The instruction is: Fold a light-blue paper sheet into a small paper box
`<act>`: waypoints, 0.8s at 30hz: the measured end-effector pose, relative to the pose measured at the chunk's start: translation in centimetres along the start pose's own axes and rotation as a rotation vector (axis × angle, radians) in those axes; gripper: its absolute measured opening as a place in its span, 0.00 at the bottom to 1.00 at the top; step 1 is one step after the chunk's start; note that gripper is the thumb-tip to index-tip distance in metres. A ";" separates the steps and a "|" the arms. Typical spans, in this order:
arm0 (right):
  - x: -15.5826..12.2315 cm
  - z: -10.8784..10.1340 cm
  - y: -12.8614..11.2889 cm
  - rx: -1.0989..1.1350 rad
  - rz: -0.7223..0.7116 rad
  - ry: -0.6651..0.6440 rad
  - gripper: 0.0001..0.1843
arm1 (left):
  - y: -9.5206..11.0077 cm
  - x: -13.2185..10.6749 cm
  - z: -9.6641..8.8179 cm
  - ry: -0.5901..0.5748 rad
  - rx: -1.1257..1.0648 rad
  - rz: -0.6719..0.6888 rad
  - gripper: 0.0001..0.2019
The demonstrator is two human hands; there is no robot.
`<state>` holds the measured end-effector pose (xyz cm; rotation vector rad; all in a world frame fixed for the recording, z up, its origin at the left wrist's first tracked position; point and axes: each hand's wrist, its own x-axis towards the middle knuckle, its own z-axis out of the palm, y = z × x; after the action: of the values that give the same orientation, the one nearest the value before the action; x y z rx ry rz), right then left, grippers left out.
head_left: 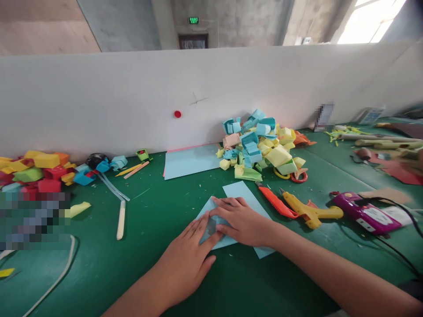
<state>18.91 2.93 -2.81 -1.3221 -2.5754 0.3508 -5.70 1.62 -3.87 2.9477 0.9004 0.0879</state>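
Note:
Both hands press on a light blue sheet of paper [224, 241] that lies on the green table, its top coming to a point. My left hand [189, 255] rests on the paper's left side with fingers stretched out. Across the upper right part, my right hand [243, 221] lies with its fingers extended, close to the left fingertips. Much of the sheet is hidden under the hands. A second light blue strip of paper [243, 192] lies slanted beneath the right hand and wrist.
Right of the hands lie a red utility knife [277, 201], a yellow glue gun [309, 210] and a purple power strip [370, 213]. Behind them is a pile of folded paper pieces [254, 143], beside blue sheets [191, 162]. Colourful paper boxes [42, 169] and a wooden-handled tool [121, 220] are left.

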 end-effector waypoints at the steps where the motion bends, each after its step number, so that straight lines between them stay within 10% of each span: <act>1: 0.0 0.0 0.0 -0.007 0.000 0.005 0.24 | 0.0 0.0 0.1 0.008 0.001 0.003 0.29; 11: 0.1 0.8 0.4 -0.076 -0.005 0.014 0.35 | 0.2 -2.1 -0.1 0.069 0.081 0.047 0.38; 19: 0.1 0.8 0.3 -0.099 0.004 -0.024 0.36 | 0.4 -10.5 1.0 0.266 0.321 -0.062 0.42; 24: -0.1 0.9 0.3 -0.113 -0.004 -0.025 0.36 | -0.7 -14.9 1.0 0.172 0.314 -0.229 0.34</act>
<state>18.92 2.97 -3.76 -1.3573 -2.6532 0.2256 -18.36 -6.13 -5.46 3.1262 1.3882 0.2102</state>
